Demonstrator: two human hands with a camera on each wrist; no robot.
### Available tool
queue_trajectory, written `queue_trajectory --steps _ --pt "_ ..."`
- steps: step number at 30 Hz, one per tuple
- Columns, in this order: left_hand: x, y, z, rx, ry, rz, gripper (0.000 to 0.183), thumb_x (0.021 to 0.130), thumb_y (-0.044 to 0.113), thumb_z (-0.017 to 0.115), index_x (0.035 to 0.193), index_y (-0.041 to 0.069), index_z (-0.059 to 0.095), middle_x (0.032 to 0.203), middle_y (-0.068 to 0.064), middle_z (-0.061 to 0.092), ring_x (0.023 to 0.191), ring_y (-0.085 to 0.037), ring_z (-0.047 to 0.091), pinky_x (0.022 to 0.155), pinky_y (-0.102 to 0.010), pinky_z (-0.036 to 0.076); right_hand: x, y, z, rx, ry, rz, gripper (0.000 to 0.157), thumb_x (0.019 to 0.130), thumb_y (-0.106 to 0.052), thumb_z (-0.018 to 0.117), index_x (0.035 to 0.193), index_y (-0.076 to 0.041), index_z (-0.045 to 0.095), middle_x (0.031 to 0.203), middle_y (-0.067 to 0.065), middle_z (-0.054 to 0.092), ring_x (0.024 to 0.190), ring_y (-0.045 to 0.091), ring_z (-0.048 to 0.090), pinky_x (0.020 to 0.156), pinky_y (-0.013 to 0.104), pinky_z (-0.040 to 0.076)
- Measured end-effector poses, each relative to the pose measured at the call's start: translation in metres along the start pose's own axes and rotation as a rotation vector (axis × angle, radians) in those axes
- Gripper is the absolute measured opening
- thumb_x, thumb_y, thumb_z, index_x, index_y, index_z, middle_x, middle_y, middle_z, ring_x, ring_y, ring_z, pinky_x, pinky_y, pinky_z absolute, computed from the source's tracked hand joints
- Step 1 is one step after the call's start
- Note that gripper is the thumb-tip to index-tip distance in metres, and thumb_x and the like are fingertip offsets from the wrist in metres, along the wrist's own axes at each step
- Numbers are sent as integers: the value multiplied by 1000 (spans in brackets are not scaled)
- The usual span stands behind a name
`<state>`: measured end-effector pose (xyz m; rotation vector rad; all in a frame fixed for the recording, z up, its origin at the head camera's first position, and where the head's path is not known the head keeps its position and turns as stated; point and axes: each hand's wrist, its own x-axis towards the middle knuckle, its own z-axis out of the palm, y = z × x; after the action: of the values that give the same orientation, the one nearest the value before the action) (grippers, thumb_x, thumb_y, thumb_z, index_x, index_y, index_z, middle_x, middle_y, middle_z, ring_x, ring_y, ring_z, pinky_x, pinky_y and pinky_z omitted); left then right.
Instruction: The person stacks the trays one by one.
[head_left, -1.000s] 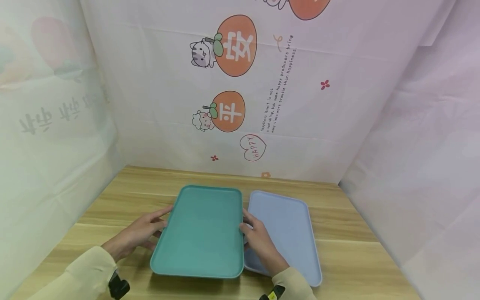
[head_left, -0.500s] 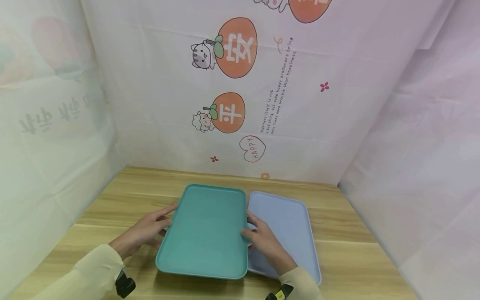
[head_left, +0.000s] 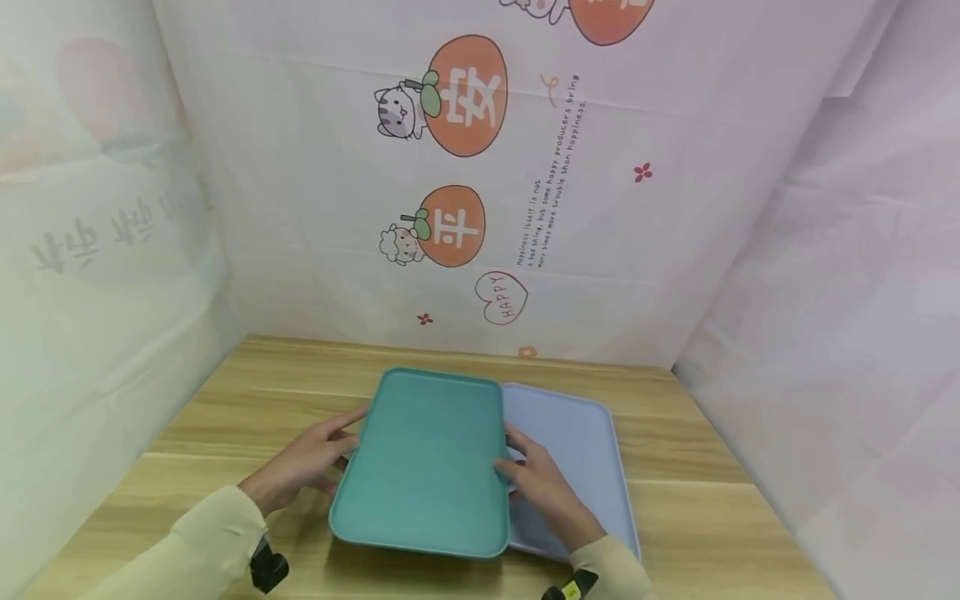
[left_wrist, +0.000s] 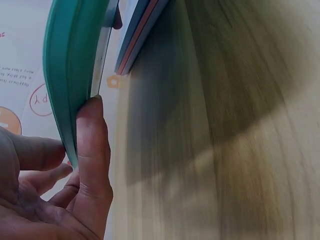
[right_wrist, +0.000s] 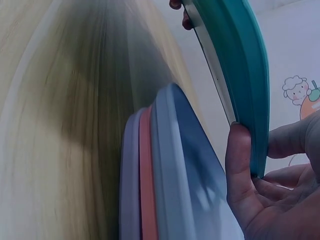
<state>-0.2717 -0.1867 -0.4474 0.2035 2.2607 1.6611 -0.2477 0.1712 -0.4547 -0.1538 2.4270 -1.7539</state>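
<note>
A teal rectangular tray (head_left: 423, 458) is held level-ish above the table, its near end apart from the wood. My left hand (head_left: 307, 462) pinches its left edge, thumb on the rim and fingers beneath. On the opposite long edge my right hand (head_left: 547, 487) grips the rim likewise. The tray's pale underside shows in both wrist views. Just right of it lies a light blue tray (head_left: 581, 450), partly covered by the teal tray and my right hand. In the right wrist view, a pink tray (right_wrist: 146, 170) and a lilac tray (right_wrist: 130, 175) are stacked under the blue one.
The wood-grain table (head_left: 705, 500) extends on both sides of the trays. A printed white cloth (head_left: 315, 208) hangs at the back, with more cloth walls at left and right. Dark wrist devices sit at both cuffs.
Both hands have carried the teal tray a little to the right. It now overlaps more of the light blue tray in the head view, while the blue tray stays in place.
</note>
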Motion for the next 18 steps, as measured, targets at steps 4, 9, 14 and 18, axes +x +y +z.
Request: queue_trajectory --steps 4,9,14,18 --pt "4 3 7 4 -2 9 64 115 22 49 174 13 26 126 -17 69 96 -25 73 69 -44 69 -2 2 -7 -7 26 11 70 109 -12 61 172 -10 32 167 28 44 124 39 70 71 44 66" --pt "8 8 16 -2 -10 14 63 115 20 49 174 12 28 126 -17 69 95 -25 73 67 -43 68 -4 4 -15 -14 48 20 70 109 -11 61 172 -9 32 167 28 44 124 37 69 70 44 65" --pt "14 12 26 -11 -24 28 63 114 18 49 173 14 30 131 -19 67 96 -25 73 65 -41 67 -7 6 -24 -29 77 16 67 109 -10 61 171 -7 34 167 29 44 125 39 69 71 43 65" --pt "17 17 34 -17 -33 35 62 113 17 49 173 15 31 127 -19 68 94 -26 74 64 -40 67 -8 9 -32 -42 95 20 67 109 -10 60 170 -5 34 168 29 43 128 42 68 72 43 65"
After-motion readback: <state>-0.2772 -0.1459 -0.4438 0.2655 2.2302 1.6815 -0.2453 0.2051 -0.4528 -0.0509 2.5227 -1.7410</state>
